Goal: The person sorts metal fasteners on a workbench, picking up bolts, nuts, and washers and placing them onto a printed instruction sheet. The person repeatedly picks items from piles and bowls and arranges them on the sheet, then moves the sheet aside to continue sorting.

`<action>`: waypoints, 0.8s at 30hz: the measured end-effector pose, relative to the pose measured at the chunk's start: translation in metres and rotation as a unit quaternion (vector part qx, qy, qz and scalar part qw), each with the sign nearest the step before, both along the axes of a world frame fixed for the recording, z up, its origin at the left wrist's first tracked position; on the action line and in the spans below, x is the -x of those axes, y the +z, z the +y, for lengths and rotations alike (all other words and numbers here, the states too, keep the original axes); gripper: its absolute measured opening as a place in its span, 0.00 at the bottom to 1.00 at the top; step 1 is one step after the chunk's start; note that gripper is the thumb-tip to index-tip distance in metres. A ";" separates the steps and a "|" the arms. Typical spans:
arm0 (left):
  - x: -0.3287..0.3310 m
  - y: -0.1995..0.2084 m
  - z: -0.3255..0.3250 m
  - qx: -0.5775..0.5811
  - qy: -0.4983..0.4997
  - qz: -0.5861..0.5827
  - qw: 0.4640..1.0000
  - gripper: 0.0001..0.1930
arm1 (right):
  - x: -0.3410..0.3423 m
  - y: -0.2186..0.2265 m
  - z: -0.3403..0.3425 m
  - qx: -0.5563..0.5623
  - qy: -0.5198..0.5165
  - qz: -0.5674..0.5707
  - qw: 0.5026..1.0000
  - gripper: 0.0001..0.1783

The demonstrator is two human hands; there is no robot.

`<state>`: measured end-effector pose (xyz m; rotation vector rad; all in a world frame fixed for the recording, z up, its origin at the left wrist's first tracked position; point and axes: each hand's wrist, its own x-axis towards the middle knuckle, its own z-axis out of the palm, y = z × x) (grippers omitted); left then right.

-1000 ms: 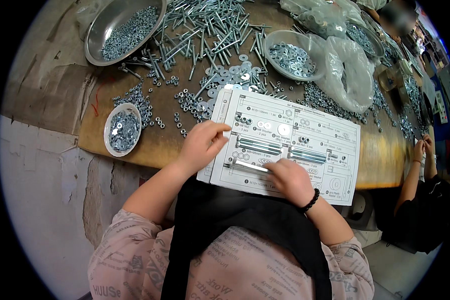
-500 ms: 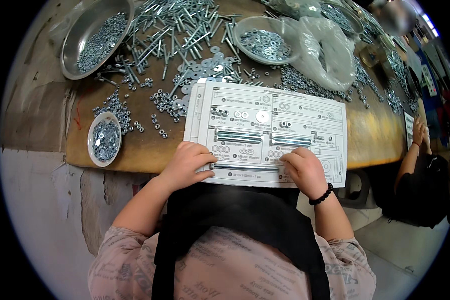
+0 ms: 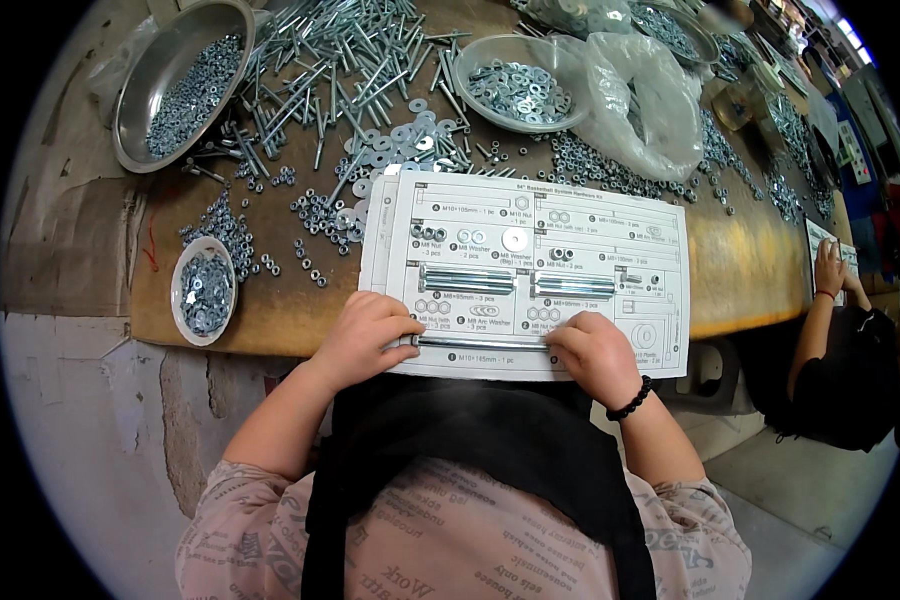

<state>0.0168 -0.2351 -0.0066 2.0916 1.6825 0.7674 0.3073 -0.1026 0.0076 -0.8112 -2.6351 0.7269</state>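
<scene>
A white printed parts card [image 3: 660, 345] lies at the table's front edge, apparently atop another sheet. Along its lower edge runs a long silver bolt [image 3: 482, 343]. My left hand [image 3: 362, 338] pinches the bolt's left end between thumb and fingers. At the right end, the closed fingers of my right hand [image 3: 602, 358] hold it and hide its tip. Two groups of shorter bolts, one left [image 3: 467, 279] and one right [image 3: 573, 285], rest higher on the card. Above them sit several nuts [image 3: 430, 233], two small washers [image 3: 470, 237] and a big washer [image 3: 514, 239].
Behind the card are heaped bolts [image 3: 340, 60], flat washers [image 3: 400, 145] and loose nuts [image 3: 215, 225]. A small white bowl [image 3: 232, 290], a steel bowl [image 3: 128, 150], a clear bowl [image 3: 460, 85] and a plastic bag [image 3: 670, 130] hold hardware. Another person's hand [image 3: 828, 268] shows at right.
The view has shifted slightly. My right hand has moved a little left over the card, to the long bolt's right end; my left hand remains at its left end.
</scene>
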 end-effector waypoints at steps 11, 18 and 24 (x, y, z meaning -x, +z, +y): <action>0.008 -0.008 0.007 -0.031 0.065 -0.065 0.995 0.13 | 0.011 0.026 0.102 -0.050 -0.086 0.052 0.994 0.09; 0.005 -0.023 0.011 -0.112 0.151 -0.117 0.975 0.06 | 0.028 0.003 0.261 -0.103 -0.223 0.052 0.968 0.11; 0.006 -0.029 0.009 -0.136 0.154 -0.104 0.973 0.06 | 0.068 -0.005 0.310 -0.037 -0.290 -0.221 0.930 0.16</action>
